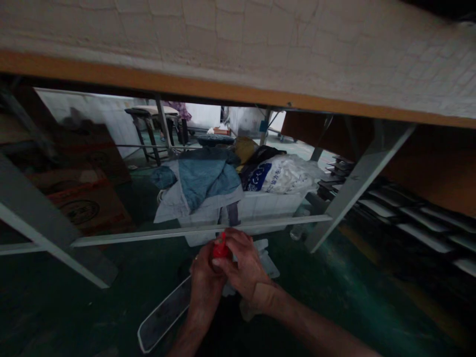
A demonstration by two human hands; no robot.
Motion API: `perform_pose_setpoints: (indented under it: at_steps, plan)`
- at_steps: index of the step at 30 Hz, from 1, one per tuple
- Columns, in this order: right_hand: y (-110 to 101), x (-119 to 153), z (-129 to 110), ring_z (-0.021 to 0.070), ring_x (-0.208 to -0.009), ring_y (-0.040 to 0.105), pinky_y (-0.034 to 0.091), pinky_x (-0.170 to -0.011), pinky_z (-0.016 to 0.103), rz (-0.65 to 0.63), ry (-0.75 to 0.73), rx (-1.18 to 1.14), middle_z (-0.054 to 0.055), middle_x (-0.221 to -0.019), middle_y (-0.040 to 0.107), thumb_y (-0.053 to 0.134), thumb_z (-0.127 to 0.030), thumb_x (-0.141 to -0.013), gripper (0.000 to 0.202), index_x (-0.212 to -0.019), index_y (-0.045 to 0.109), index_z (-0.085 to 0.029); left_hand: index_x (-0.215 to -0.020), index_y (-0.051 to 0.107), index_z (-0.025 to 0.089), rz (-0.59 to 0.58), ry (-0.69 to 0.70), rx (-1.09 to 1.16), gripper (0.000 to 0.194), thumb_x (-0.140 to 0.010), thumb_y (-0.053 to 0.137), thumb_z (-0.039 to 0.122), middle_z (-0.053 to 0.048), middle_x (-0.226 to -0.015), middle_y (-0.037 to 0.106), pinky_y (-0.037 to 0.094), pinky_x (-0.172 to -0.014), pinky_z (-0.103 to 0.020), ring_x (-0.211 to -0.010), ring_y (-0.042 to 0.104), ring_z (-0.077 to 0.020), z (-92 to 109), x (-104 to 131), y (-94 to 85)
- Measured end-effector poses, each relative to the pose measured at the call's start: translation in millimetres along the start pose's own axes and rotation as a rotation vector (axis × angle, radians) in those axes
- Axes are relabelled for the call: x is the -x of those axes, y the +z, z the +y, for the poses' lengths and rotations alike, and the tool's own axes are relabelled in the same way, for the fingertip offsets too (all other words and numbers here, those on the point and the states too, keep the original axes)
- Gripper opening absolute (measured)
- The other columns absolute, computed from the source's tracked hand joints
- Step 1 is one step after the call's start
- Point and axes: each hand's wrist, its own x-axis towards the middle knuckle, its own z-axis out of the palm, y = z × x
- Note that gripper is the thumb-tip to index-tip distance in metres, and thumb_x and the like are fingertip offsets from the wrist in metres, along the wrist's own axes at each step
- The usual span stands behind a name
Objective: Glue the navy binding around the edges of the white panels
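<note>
Both hands meet low in the middle of the view, around a small red cap-like object [222, 252] with a narrow raised tip. My left hand [207, 265] is closed around its left side. From the right, my right hand [241, 259] grips it with thumb and fingers; a beige patch covers that wrist. Whatever lies below the red part is hidden by the fingers. Behind the right hand, a pale flat piece [268, 263] shows on the floor. A long dark panel with a white edge [163, 317] lies to the left of the left forearm.
A table edge [238, 89] runs overhead, with a metal crossbar [148, 235] just beyond the hands. Under the table are a white bin [267, 208] topped with blue cloth [208, 178] and a plastic bag [286, 173], cardboard boxes [89, 203] and stacked trays [420, 233].
</note>
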Motion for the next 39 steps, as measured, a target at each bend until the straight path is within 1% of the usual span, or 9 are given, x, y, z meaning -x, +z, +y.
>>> perform_pose_setpoints:
  at_steps: [3, 5, 7, 11, 16, 22, 27, 31, 39]
  plan:
    - [-4.2, -0.2, -2.8, 0.0273, -0.134, 0.032, 0.026, -0.109, 0.048, -0.002, 0.017, -0.114, 0.015, -0.141, 0.043, 0.073, -0.024, -0.072, 0.053, -0.121, 0.055, -0.015, -0.099, 0.062, 0.016, -0.062, -0.029, -0.048, 0.049, -0.052, 0.073, 0.023, -0.01, -0.1, 0.07, 0.051, -0.082, -0.04, -0.094, 0.064, -0.0292, 6.9, -1.8, -7.5]
    - [-14.3, 2.5, -1.9, 0.0265, -0.14, 0.018, 0.02, -0.112, 0.049, -0.013, 0.043, -0.241, 0.016, -0.153, 0.02, 0.078, -0.033, -0.067, 0.083, -0.137, 0.037, -0.016, -0.103, 0.062, 0.017, -0.212, -0.067, -0.039, 0.06, -0.046, 0.079, 0.025, -0.01, -0.105, 0.069, 0.051, -0.084, -0.04, -0.099, 0.062, -0.0304, 14.3, 4.2, -12.6]
    - [-24.6, 7.4, -2.0, 0.0256, -0.142, 0.013, 0.014, -0.113, 0.05, -0.057, 0.029, -0.348, 0.014, -0.155, 0.013, 0.078, -0.04, -0.067, 0.093, -0.142, 0.028, -0.02, -0.105, 0.062, 0.019, -0.371, -0.115, 0.057, 0.064, -0.045, 0.083, 0.026, -0.009, -0.107, 0.068, 0.051, -0.085, -0.038, -0.101, 0.062, -0.0294, 21.3, 12.8, -14.8]
    - [-44.7, 18.2, -16.8, 0.0254, -0.14, 0.019, 0.018, -0.113, 0.049, -0.121, -0.018, -0.546, 0.006, -0.153, 0.024, 0.072, -0.041, -0.075, 0.07, -0.136, 0.04, -0.03, -0.106, 0.061, 0.02, -0.491, -0.19, 0.228, 0.062, -0.048, 0.084, 0.023, -0.006, -0.107, 0.068, 0.049, -0.087, -0.033, -0.102, 0.062, -0.0264, 31.1, 20.7, -17.2]
    - [-72.9, 13.7, -32.7, 0.0257, -0.14, 0.02, 0.019, -0.112, 0.049, -0.007, -0.044, -0.601, 0.003, -0.152, 0.027, 0.065, -0.043, -0.082, 0.054, -0.132, 0.047, -0.032, -0.105, 0.057, 0.018, -0.477, -0.251, 0.256, 0.056, -0.055, 0.081, 0.023, -0.006, -0.105, 0.069, 0.048, -0.088, -0.033, -0.1, 0.063, -0.0245, 34.6, 10.1, -29.0]
    - [-63.3, -13.5, -15.4, 0.0247, -0.138, 0.027, 0.021, -0.112, 0.044, -0.51, 0.0, -0.286, 0.014, -0.147, 0.035, 0.075, -0.036, -0.073, 0.055, -0.122, 0.059, -0.017, -0.111, 0.061, 0.02, -0.787, -0.328, 0.429, 0.066, -0.05, 0.086, 0.028, -0.007, -0.113, 0.067, 0.046, -0.092, -0.036, -0.107, 0.06, -0.0267, 31.1, 11.7, -35.4]
    - [-59.6, -20.8, -20.7, 0.0208, -0.131, 0.04, 0.024, -0.11, 0.037, -0.721, -0.118, -0.386, 0.016, -0.125, 0.059, 0.064, -0.039, -0.082, 0.035, -0.103, 0.068, -0.011, -0.103, 0.068, 0.02, -0.869, -0.354, 0.4, 0.063, -0.044, 0.088, 0.033, -0.007, -0.11, 0.067, 0.043, -0.094, -0.04, -0.103, 0.06, -0.027, 29.5, 14.3, -37.2]
    - [-53.0, -11.9, -18.3, 0.0205, -0.118, 0.052, 0.024, -0.11, 0.036, -0.649, -0.103, -0.462, 0.014, -0.116, 0.064, 0.064, -0.038, -0.083, 0.03, -0.094, 0.069, -0.011, -0.108, 0.066, 0.021, -0.896, -0.375, 0.468, 0.067, -0.046, 0.087, 0.033, -0.007, -0.111, 0.066, 0.042, -0.095, -0.043, -0.106, 0.059, -0.0286, 29.8, 13.7, -35.8]
    - [-34.5, 6.1, -5.2, 0.0209, -0.112, 0.055, 0.025, -0.109, 0.039, -0.406, -0.043, -0.419, 0.008, -0.106, 0.068, 0.063, -0.041, -0.083, 0.03, -0.097, 0.069, -0.016, -0.114, 0.062, 0.019, -0.808, -0.337, 0.372, 0.071, -0.049, 0.085, 0.035, -0.009, -0.114, 0.065, 0.043, -0.094, -0.041, -0.113, 0.055, -0.0309, 19.3, 8.4, -31.9]
